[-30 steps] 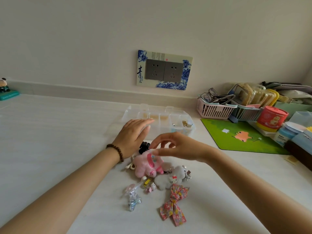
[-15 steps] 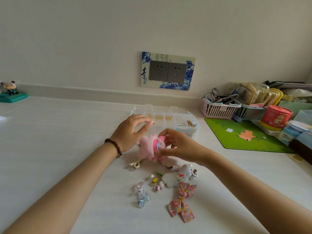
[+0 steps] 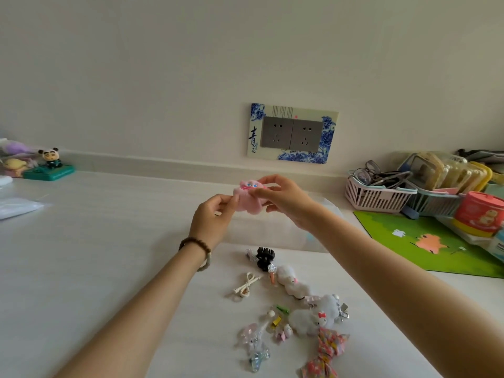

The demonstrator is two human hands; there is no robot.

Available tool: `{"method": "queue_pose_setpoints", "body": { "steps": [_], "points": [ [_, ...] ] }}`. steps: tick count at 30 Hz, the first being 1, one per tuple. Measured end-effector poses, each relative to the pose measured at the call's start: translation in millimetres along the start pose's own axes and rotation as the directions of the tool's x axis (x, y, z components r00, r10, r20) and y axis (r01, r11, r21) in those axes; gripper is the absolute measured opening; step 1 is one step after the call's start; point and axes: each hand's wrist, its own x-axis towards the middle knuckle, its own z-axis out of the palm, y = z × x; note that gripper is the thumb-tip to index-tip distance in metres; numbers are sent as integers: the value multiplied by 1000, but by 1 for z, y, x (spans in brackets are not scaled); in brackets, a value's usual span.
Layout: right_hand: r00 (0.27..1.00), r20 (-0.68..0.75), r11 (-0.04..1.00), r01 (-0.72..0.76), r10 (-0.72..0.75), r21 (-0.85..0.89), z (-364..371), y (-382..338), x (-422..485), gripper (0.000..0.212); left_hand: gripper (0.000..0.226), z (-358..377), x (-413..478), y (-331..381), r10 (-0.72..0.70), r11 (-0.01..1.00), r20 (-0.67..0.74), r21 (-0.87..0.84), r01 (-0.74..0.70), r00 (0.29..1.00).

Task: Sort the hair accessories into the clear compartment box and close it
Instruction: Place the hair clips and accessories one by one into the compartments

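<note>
So the pink plush hair accessory (image 3: pixel 246 199) is off the table now. 1 second ago it was lying at the top of the pile with the right hand (image 3: pixel 285 199) hovering over it and the left hand (image 3: pixel 212 218) resting by the box. Half a second ago the right hand had it pinched just above the pile. Now it's up in the middle of the frame with 2 hands on it: left fingertips pinching its left edge, right fingers curled round the top and right side.

The clear compartment box (image 3: pixel 300 238) sits right behind the hands, pretty blurry, so I can't tell what's in which slot or how the lid stands.

Lifting the pink one uncovered the black claw clip (image 3: pixel 264 258). The white bow clip (image 3: pixel 245 286), the Hello Kitty plush clip (image 3: pixel 313 319) and the floral fabric bow (image 3: pixel 327 350) sit on the white table (image 3: pixel 81 241) in the lower middle.

My read: this is the 1st piece on its way in, probably being looked over to pick a compartment. Nearly the whole pile is left, and closing comes last.
</note>
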Motion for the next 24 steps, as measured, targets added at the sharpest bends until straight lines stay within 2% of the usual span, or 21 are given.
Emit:
{"method": "queue_pose_setpoints", "body": {
  "steps": [2,5,7,9,13,15,17,21,24],
  "points": [
    [999,8,998,-46,46,-42,1,0,10,39,25,-3,4,-9,61,982,-61,181,-49,996],
    [995,4,987,-97,98,-132,2,2,18,37,20,-4,4,-13,47,955,-54,294,-29,997],
    [994,-4,975,-110,111,-193,2,3,21,34,13,-3,3,-15,76,937,-22,343,-64,997],
    [994,-5,965,-109,111,-240,2,2,24,31,6,-1,1,-16,126,932,-6,344,-116,992],
    [997,-3,923,-73,78,-378,6,-5,30,24,18,1,-2,-13,191,917,65,343,-202,979],
    [998,14,863,-38,53,-505,10,-9,32,22,19,1,-3,-13,172,909,90,370,-194,981],
    [999,25,820,-5,24,-572,13,-9,34,32,21,0,-2,-15,133,909,93,385,-159,987],
    [997,-4,817,61,-77,-574,11,0,33,39,34,-2,-4,-12,155,918,73,358,-171,985],
    [991,2,829,116,-137,-548,2,7,25,37,35,1,-5,-13,172,881,179,413,-233,969]
  ]
}}
